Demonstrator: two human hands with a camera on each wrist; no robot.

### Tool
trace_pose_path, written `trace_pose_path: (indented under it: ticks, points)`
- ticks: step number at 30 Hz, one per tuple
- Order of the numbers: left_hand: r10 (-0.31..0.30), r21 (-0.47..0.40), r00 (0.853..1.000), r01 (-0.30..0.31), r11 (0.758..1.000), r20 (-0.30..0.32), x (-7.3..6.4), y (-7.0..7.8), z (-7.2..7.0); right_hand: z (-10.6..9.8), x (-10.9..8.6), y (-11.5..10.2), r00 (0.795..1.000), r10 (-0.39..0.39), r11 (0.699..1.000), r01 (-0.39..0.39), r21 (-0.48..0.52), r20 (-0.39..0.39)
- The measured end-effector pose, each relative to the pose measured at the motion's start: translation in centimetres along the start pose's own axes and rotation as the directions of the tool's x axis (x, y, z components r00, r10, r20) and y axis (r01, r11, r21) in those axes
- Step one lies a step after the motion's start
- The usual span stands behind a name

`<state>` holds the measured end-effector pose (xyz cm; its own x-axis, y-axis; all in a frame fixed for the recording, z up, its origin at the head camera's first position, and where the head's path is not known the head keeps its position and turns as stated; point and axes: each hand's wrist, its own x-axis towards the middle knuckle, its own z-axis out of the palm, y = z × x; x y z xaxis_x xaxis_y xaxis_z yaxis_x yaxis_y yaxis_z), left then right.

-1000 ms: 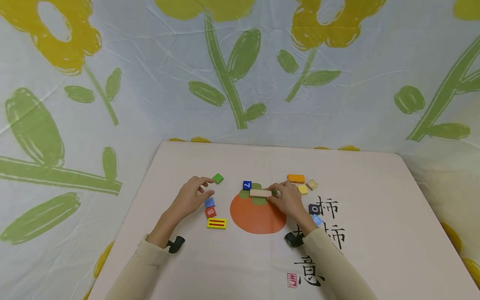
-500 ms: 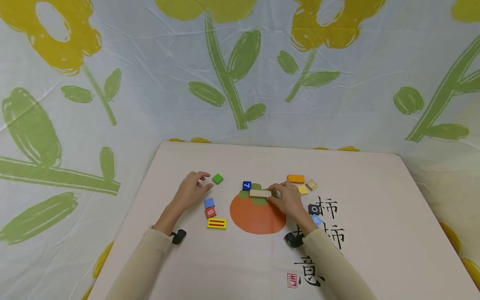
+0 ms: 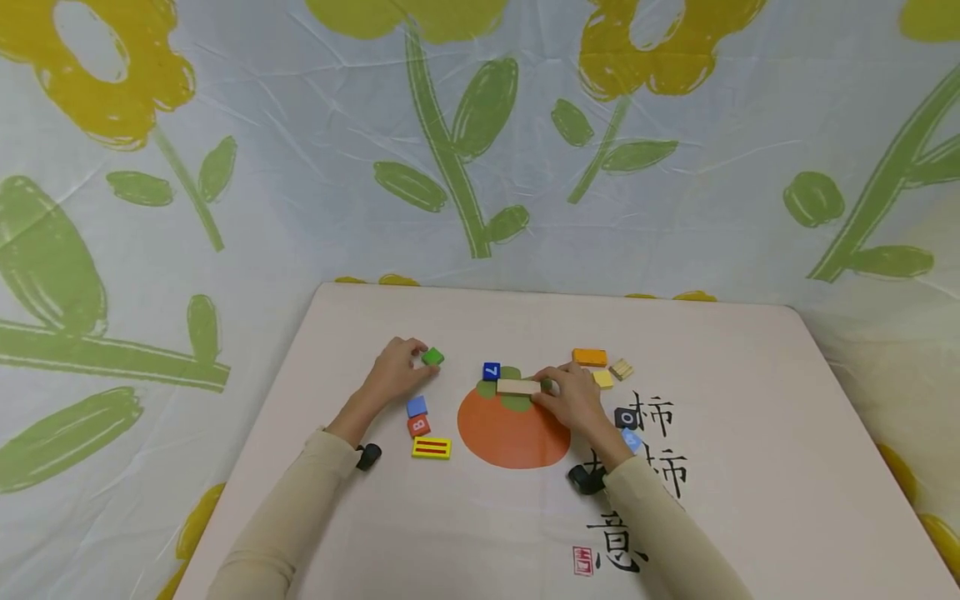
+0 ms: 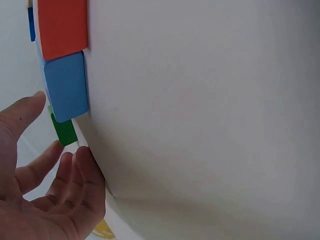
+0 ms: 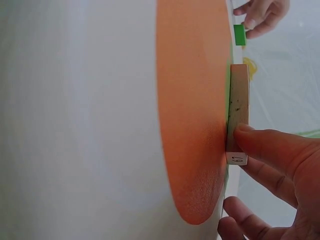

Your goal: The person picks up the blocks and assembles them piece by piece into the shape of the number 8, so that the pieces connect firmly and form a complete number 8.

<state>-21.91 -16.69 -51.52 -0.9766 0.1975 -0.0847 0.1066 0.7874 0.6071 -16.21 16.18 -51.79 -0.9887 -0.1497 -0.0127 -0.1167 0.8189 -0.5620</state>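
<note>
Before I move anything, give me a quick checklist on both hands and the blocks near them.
1. Right hand holding the wooden block: ok.
2. Left hand at the green block: ok.
3. Green block firmly pinched: cannot tell.
4. Wooden block free of contact with the number 7 block: cannot tell; they sit very close.
5. Left hand clear of the blue block beside the red block: ok, a gap shows.

Looks soft and evenly lit in the head view. Goes shadowy on the smooth pale-pink table (image 4: pixel 195 125) beside the left fingers (image 4: pixel 92 172), kinda dims opposite the right fingers (image 5: pixel 267 179) in their wrist view.
</note>
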Motion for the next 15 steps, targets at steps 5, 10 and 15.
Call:
trace_pose_path:
  ticks: [5, 10, 15]
  points:
    - [-0.023, 0.013, 1.0, 0.023, 1.0, 0.005, 0.03, 0.31, 0.14, 0.01, -0.01, 0.05, 1.0, -0.001, 1.0, 0.001, 0.001, 0.0]
    - [-0.027, 0.033, 1.0, 0.027, 0.999, -0.014, 0.13, 0.31, 0.22, -0.03, -0.01, 0.02, 1.0, 0.002, 1.0, -0.002, -0.003, -0.008]
    - [-0.038, 0.041, 0.999, 0.039, 0.998, -0.027, 0.37, 0.11, 0.34, 0.0, 0.01, 0.04, 1.0, -0.003, 1.0, 0.003, -0.007, -0.008]
